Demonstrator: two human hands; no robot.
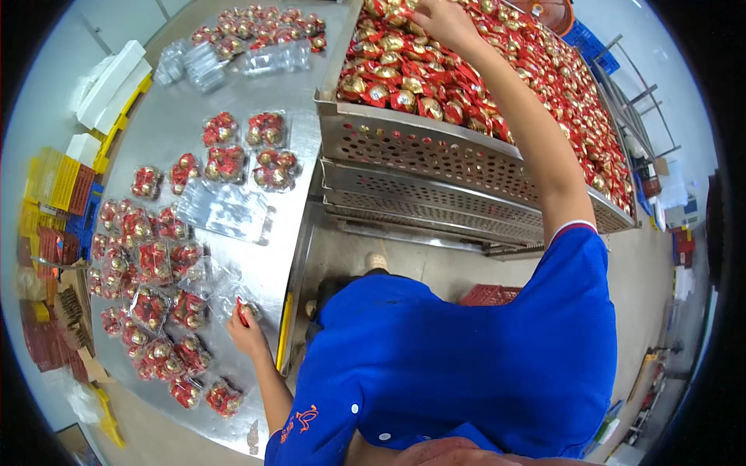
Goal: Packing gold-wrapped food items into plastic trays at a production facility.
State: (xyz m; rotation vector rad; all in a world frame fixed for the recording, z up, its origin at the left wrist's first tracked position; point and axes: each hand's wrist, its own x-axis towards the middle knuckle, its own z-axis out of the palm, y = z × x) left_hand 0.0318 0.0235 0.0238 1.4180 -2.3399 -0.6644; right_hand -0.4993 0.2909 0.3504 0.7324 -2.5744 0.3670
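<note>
My left hand [247,335] is at the right edge of the steel table [268,299], its fingers closed on a small red-and-gold wrapped ball [245,314]. Clear plastic packaging [220,281] lies just beyond those fingertips. My right arm stretches far forward over a perforated metal tray [420,132] heaped with red-and-gold foil-wrapped balls [466,85]. There my right hand [447,25] has its fingers bent down at one of the wrapped balls; the tips are partly hidden at the picture's upper edge.
Filled clear packs [154,262] of wrapped balls cover the table's left part. Flat clear plastic sheets [225,211] lie mid-table; stacked clear trays [278,58] and more wrapped balls [260,27] are at the far end. More perforated trays [420,190] sit below the full one. Yellow crates [53,180] stand left.
</note>
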